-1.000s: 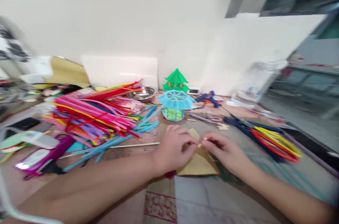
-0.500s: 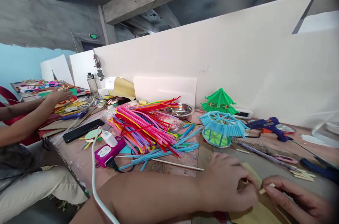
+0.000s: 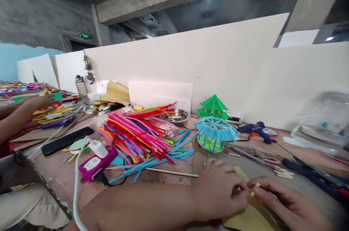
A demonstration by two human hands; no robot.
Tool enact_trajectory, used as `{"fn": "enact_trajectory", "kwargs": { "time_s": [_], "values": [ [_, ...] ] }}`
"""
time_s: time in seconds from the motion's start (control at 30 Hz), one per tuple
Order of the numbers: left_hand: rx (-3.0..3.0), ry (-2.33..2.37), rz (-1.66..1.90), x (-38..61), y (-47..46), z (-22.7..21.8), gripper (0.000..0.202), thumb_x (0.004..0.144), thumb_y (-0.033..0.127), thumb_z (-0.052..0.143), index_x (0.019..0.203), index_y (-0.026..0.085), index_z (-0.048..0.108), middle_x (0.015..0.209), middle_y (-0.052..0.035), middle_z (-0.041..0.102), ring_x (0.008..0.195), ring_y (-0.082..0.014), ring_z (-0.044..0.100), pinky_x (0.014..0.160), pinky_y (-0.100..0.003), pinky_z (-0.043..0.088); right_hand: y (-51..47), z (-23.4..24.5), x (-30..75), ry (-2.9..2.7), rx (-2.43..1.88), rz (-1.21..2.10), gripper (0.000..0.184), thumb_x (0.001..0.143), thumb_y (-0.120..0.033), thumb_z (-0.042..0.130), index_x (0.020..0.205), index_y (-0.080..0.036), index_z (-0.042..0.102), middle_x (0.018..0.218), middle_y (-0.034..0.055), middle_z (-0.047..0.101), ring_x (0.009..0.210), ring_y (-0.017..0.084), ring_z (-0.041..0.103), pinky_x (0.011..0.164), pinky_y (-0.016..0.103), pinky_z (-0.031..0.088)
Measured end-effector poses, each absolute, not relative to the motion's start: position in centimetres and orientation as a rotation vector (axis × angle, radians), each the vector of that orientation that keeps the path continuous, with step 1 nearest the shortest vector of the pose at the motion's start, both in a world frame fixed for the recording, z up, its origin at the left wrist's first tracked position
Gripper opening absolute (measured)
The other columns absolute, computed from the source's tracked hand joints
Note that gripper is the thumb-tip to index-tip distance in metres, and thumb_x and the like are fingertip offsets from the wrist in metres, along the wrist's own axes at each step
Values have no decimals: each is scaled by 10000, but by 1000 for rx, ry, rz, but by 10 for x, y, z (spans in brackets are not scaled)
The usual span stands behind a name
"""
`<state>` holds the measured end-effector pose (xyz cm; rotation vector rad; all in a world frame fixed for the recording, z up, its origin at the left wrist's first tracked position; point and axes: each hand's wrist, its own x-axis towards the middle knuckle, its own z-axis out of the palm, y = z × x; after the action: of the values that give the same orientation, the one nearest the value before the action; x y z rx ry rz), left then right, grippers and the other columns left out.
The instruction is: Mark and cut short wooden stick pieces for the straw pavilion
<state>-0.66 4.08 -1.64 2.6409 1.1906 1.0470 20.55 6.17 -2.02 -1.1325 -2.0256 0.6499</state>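
Note:
My right hand (image 3: 286, 202) pinches a short pale wooden stick (image 3: 255, 189) between thumb and fingers. Its fingertips meet those of my left hand (image 3: 220, 187), which is closed with thumb and fingers pressed together; what they grip is hidden. Below both hands lies a tan paper sheet (image 3: 247, 218) on the grey mat. Beyond my left hand stands a small model with a light-blue pipe-cleaner roof (image 3: 216, 127) and a green base. Behind it is a green tiered roof (image 3: 214, 107). Several short wooden sticks (image 3: 284, 173) lie past my right hand.
Bundled pipe cleaners (image 3: 141, 132) fill the middle of the table. A purple power strip (image 3: 97, 163) with a white charger and cable sits at left, near a black phone (image 3: 67, 140). A blue glue gun (image 3: 257, 131) and scissors (image 3: 300, 169) lie right. Another person's hand (image 3: 40, 102) works at far left.
The view has turned right, so everything sits further left in the picture. Both hands stay together over the tan sheet, with the small stick still in my right fingers.

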Motion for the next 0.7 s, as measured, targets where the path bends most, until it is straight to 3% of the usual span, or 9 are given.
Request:
{"fn": "enact_trajectory", "kwargs": {
  "time_s": [0.13, 0.37, 0.53, 0.7],
  "values": [
    [2515, 1193, 1078, -3, 35, -10, 55, 790, 247, 639, 804, 207, 675, 840, -16, 654, 866, -186, 586, 796, -334, 411, 41, 4, 191, -2079, -1145, 662, 312, 869, -494, 565, 777, -234, 712, 790, 49, 728, 758, 238, 670, 713, 300, 541],
    [2317, 1145, 1096, -7, 31, -5, 158, 809, 85, 525, 818, 191, 641, 850, -21, 624, 877, -201, 555, 777, -345, 369, 40, 3, 196, -1985, -1059, 956, 341, 972, -455, 468, 893, -193, 671, 706, 10, 620, 664, 159, 564, 615, 248, 434],
    [2336, 1106, 1064, -8, 30, -6, 35, 841, 225, 664, 856, 218, 695, 865, -7, 643, 884, -197, 566, 803, -345, 363, 39, 3, 194, -1981, -1035, 944, 355, 983, -451, 451, 880, -193, 672, 688, 6, 609, 655, 155, 557, 620, 251, 434],
    [2340, 1096, 1099, -6, 31, -6, 147, 899, 316, 633, 855, 232, 744, 819, -13, 680, 847, -188, 591, 817, -368, 364, 40, 7, 192, -2034, -1121, 779, 377, 920, -525, 510, 846, -221, 722, 807, 56, 717, 751, 225, 645, 709, 315, 519]
  ]
}}
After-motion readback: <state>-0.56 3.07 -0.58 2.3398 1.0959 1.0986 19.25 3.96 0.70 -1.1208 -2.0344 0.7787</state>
